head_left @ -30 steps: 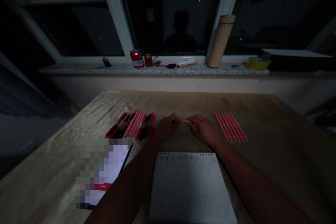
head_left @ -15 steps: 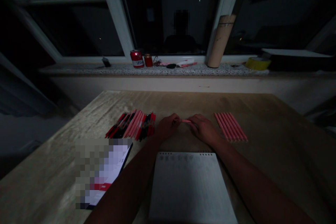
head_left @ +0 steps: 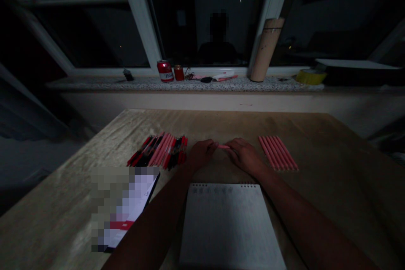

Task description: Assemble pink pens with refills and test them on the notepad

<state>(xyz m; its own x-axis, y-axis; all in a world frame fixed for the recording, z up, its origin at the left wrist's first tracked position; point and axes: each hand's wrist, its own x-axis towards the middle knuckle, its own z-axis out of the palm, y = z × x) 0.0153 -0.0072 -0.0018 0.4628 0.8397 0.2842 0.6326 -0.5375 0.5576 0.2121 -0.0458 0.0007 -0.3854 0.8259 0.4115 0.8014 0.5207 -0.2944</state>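
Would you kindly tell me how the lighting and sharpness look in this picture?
Head view: dim overall, the window panes nearly black; in that view, the phone glows, partly pixelated; the left hand and right hand lie in gloom, fine detail on the pink pen between them lost.

Left fingers (head_left: 209, 143) slightly lower than before, less pink pen (head_left: 223, 147) in view

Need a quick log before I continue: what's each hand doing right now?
Left hand: closed, holding one end of a pink pen.
Right hand: closed on the same pen.
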